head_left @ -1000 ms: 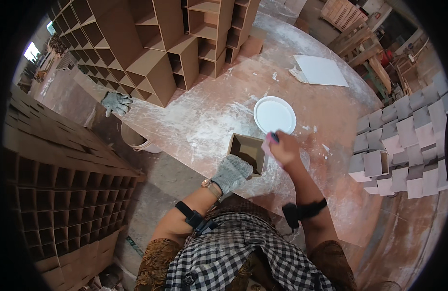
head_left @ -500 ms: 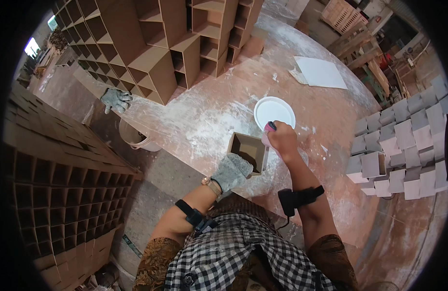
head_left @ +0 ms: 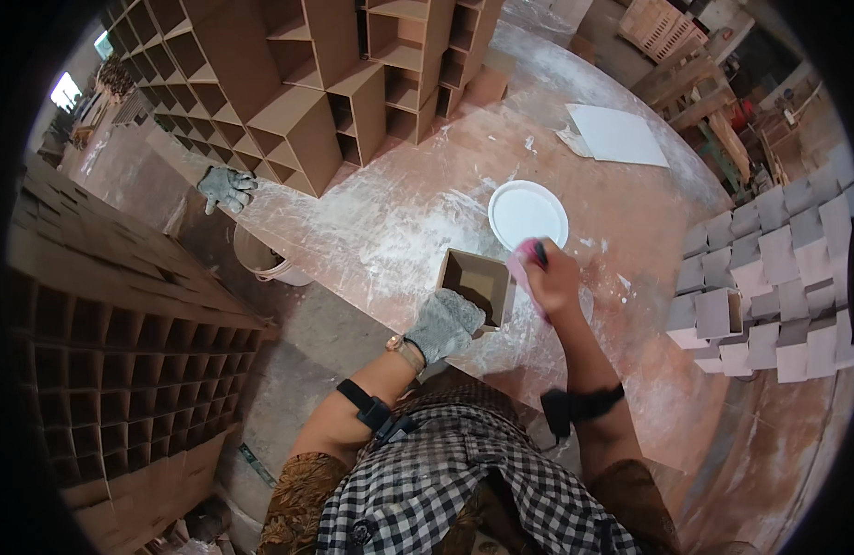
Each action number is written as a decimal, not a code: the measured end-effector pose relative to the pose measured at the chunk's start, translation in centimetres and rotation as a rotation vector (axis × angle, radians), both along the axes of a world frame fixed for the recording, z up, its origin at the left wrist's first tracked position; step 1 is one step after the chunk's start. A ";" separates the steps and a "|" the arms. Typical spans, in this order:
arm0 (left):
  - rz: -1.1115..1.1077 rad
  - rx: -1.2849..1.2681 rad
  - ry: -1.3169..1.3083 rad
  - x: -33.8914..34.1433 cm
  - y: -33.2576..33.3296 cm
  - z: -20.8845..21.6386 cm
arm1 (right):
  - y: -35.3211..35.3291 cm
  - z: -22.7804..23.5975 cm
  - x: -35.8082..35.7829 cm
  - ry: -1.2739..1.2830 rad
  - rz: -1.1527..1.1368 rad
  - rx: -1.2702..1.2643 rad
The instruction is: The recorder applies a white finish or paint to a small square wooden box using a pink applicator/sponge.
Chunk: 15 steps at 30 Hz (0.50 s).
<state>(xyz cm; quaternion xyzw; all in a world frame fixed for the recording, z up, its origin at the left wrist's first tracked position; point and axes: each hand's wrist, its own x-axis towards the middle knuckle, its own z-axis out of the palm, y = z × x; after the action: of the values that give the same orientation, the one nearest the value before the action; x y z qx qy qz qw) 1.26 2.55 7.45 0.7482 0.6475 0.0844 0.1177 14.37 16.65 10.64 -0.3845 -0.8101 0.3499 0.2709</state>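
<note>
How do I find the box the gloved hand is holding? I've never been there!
Start at the big table streaked with white, and find the round white dish on it. A little nearer the person, the gloved left hand grips a small brown box. It sits apart, open side up, while the other brown boxes stand stacked together.

Brown box (head_left: 473, 270), pink tool (head_left: 519, 268), grey glove (head_left: 443, 326), black-and-white checked apron (head_left: 445, 472)
</note>
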 end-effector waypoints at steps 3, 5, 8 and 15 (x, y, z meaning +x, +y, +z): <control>-0.007 0.002 -0.008 0.2 0.1 0.1 | 0.4 -1.1 -1.0 -0.193 0.086 0.483; 0.016 -0.041 0.006 0.1 -0.2 -0.1 | -2.8 -1.1 0.3 -0.117 0.131 0.496; 0.021 -0.108 0.035 0.3 0.0 0.3 | -6.6 -2.2 4.3 -0.009 0.213 0.417; 0.057 0.000 -0.035 0.2 0.4 -0.2 | -9.0 -4.4 9.9 0.109 0.051 -0.028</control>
<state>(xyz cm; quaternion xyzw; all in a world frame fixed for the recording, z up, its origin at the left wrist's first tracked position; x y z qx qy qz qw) 1.43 2.93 7.28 0.7280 0.6662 0.1008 0.1263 24.25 7.64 6.24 -0.3478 -0.7987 0.3885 0.3002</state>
